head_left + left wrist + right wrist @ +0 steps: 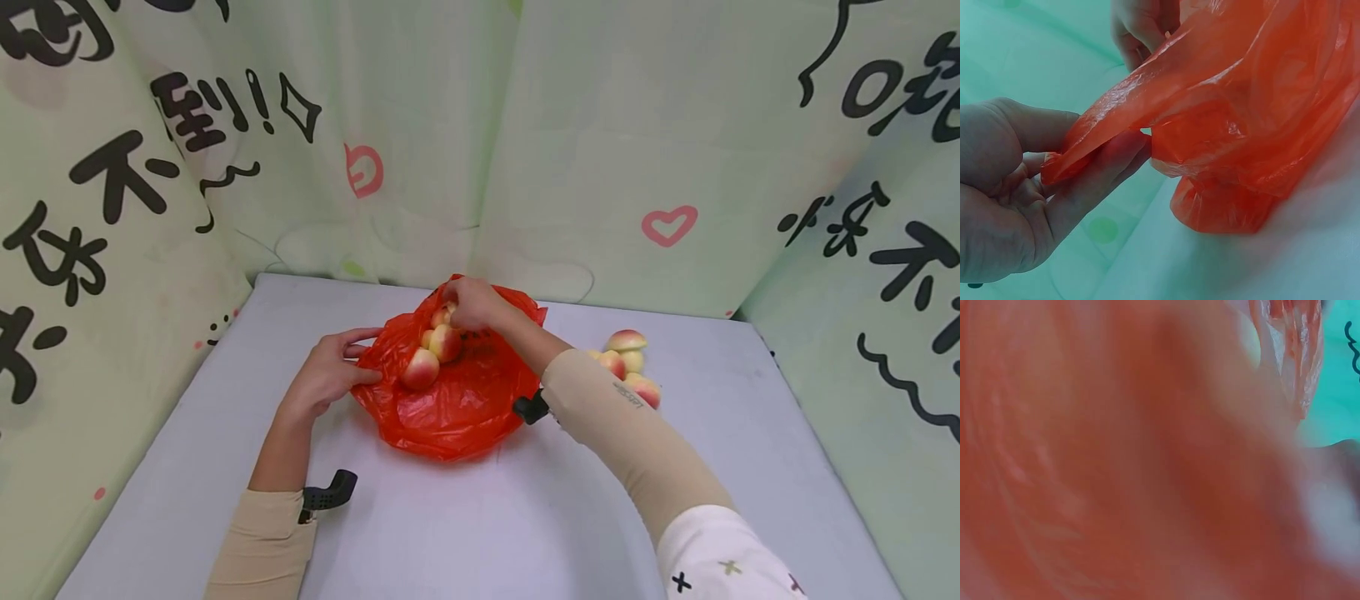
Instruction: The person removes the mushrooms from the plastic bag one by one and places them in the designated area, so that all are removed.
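Note:
A red plastic bag [465, 417] lies spread on the table with its mouth gaping, and several red-and-yellow peaches [421, 369] show inside it. At the bag's left edge, my left hand [330, 373] pinches the rim; the left wrist view shows the plastic [1210, 119] between thumb and fingers. My right hand [474, 303] reaches over the far side of the bag's mouth, its fingertips down by the farthest peaches. Whether those fingers grip a peach is hidden. Red plastic [1085, 487] blurs most of the right wrist view.
A small group of peaches [626, 340] lies on the white table [720, 433] right of the bag, partly behind my right forearm. Pale printed curtains [585, 150] enclose the table at the back and both sides.

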A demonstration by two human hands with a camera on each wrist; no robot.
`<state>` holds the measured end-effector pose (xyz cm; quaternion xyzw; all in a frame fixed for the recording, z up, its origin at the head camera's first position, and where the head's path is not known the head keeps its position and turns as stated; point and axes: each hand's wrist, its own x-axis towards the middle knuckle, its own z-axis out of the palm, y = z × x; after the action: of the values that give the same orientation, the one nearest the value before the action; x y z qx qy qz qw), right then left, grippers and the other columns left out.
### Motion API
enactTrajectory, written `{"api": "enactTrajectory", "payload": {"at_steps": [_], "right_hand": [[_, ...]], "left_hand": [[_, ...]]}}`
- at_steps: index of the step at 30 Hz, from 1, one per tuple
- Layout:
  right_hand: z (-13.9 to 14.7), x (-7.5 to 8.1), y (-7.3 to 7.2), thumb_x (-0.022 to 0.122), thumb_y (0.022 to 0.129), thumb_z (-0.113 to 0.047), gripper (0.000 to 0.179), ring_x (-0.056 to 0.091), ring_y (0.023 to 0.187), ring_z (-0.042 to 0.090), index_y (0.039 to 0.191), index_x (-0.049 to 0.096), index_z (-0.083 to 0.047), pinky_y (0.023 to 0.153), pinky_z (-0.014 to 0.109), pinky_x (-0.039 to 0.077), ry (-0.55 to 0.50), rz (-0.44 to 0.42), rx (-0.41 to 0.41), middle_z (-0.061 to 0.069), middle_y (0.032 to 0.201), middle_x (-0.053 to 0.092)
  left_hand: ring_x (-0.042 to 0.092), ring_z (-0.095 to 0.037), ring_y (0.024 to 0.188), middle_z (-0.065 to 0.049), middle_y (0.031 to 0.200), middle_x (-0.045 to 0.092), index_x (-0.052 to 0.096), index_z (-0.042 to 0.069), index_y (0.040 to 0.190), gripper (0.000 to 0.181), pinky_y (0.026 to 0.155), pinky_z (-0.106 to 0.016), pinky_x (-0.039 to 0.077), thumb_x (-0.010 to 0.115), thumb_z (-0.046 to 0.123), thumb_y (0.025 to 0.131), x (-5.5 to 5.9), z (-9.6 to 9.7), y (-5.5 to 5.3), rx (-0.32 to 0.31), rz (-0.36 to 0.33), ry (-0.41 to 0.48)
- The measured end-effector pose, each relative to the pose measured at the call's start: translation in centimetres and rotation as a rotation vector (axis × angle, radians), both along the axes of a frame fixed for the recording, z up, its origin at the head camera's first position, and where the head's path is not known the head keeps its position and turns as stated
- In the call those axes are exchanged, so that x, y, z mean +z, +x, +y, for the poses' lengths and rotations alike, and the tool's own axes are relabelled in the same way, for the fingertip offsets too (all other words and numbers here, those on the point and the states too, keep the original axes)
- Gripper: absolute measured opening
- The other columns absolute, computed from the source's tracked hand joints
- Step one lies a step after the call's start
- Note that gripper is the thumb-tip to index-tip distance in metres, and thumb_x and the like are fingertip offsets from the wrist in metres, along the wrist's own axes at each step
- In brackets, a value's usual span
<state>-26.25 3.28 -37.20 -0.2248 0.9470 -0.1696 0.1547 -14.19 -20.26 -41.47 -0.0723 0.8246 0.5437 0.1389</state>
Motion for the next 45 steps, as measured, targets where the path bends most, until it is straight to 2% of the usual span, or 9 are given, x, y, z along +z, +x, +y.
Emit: {"api": "enactTrajectory", "payload": {"at_steps": [4,11,19,28,33,38,45], "right_hand": [[-0.3,-0.3,-0.2,0.062,0.090,-0.008,0.042,0.060,0.117,0.027,0.131,0.069,-0.008,0.095,0.034,0.054,0.019,0.018,0.007,0.010,0.131,0.069],[-0.3,-0.8,-0.4,0.070,0.088,-0.010,0.041,0.059,0.110,0.024,0.130,0.068,-0.005,0.092,0.034,0.058,0.029,-0.006,-0.042,0.008,0.120,0.069],[0.2,-1.5,-0.7,0.074,0.084,-0.009,0.048,0.059,0.112,0.025,0.131,0.066,-0.005,0.094,0.035,0.060,0.039,0.000,-0.055,0.010,0.127,0.068],[0.6,-1.9,-0.8,0.074,0.083,-0.008,0.037,0.058,0.106,0.025,0.119,0.066,-0.006,0.084,0.034,0.059,0.063,-0.007,-0.043,0.008,0.114,0.067],[0.8,-1.6,-0.7,0.072,0.084,-0.010,0.040,0.059,0.108,0.025,0.122,0.066,-0.005,0.085,0.033,0.059,0.081,0.001,-0.031,0.008,0.116,0.068],[1.0,-0.9,-0.3,0.071,0.086,-0.010,0.040,0.059,0.106,0.025,0.125,0.065,-0.003,0.079,0.032,0.060,0.078,-0.023,-0.043,0.009,0.113,0.068],[1.1,0.0,-0.1,0.071,0.087,-0.011,0.025,0.059,0.095,0.024,0.110,0.063,-0.004,0.074,0.031,0.054,0.120,-0.040,-0.065,0.009,0.104,0.067]], "left_hand": [[0.062,-0.038,0.125,-0.022,0.147,0.055,0.049,0.018,0.156,0.073,0.089,-0.039,0.064,0.077,0.004,0.090,-0.1,0.0,0.0,0.001,0.000,0.007],[0.064,-0.038,0.124,-0.022,0.147,0.056,0.049,0.017,0.156,0.072,0.089,-0.038,0.064,0.076,0.004,0.090,-0.1,0.1,0.1,-0.016,0.004,0.031],[0.063,-0.038,0.125,-0.022,0.146,0.057,0.049,0.017,0.156,0.073,0.089,-0.038,0.064,0.077,0.005,0.090,-0.1,0.3,0.0,-0.016,0.001,0.010],[0.063,-0.038,0.125,-0.022,0.145,0.057,0.050,0.017,0.156,0.072,0.089,-0.039,0.064,0.077,0.005,0.090,-0.1,0.4,0.0,-0.018,0.011,0.002],[0.063,-0.038,0.125,-0.022,0.145,0.058,0.050,0.017,0.155,0.072,0.089,-0.040,0.064,0.077,0.006,0.090,-0.1,0.5,-0.1,-0.021,0.015,-0.001],[0.064,-0.037,0.124,-0.022,0.144,0.058,0.049,0.017,0.156,0.072,0.089,-0.040,0.064,0.077,0.006,0.090,-0.1,0.6,-0.1,-0.027,0.020,-0.010],[0.063,-0.038,0.124,-0.022,0.144,0.058,0.049,0.017,0.156,0.074,0.089,-0.041,0.064,0.078,0.007,0.089,-0.1,0.7,-0.1,-0.024,0.017,-0.016]]}}
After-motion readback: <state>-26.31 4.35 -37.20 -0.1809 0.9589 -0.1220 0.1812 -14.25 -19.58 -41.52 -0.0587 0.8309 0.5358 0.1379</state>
